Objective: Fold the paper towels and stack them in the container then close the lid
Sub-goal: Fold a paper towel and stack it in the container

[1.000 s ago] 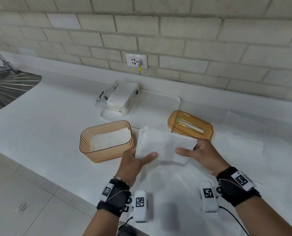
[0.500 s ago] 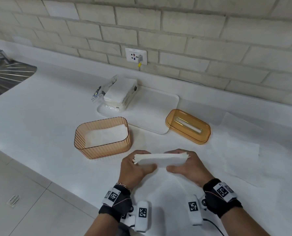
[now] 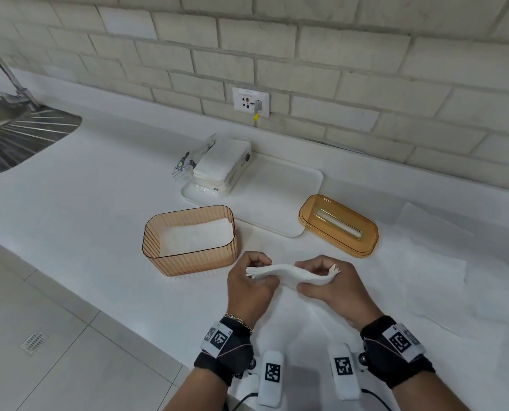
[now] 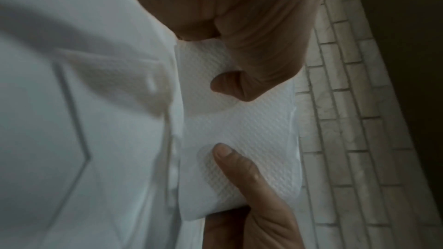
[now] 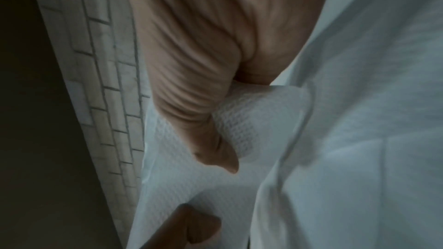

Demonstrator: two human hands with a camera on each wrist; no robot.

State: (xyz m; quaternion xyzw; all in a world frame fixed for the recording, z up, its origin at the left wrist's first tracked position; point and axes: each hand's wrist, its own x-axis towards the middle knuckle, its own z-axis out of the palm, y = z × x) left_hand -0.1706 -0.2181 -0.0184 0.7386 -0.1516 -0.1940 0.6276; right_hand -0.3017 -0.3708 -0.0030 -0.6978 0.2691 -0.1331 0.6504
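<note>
- We hold a folded white embossed paper towel [image 3: 288,275] between both hands, just above the counter and in front of the container.
- Our left hand [image 3: 251,287] has its fingers curled round the towel's left end, thumb pressed on the near face; the layered edges stick out past the knuckles.
- Our right hand [image 3: 331,287] pinches the right end, fingers curled over the top and thumb underneath, a small tuft of paper poking out beyond them.
- In the left wrist view the thumb [image 4: 230,160] lies flat on the dimpled paper; in the right wrist view the towel [image 5: 239,130] bulges out beside the curled fingers [image 5: 191,82].
- Under our hands lies a flat white paper sheet [image 3: 425,277] spread on the white countertop [image 3: 99,203].
- Just to the left stands the ribbed translucent orange plastic container [image 3: 189,240], open, with white folded towels lying in its bottom.
- The amber plastic lid with a slot [image 3: 337,225] lies on the counter to the right, apart from the container.
- Behind them, a white rectangular tray [image 3: 282,191] carries an opened pack of white paper towels [image 3: 217,163].
- A metal sink [image 3: 16,134] is at far left; a white wall socket [image 3: 250,101] sits in the brick-tiled wall.
</note>
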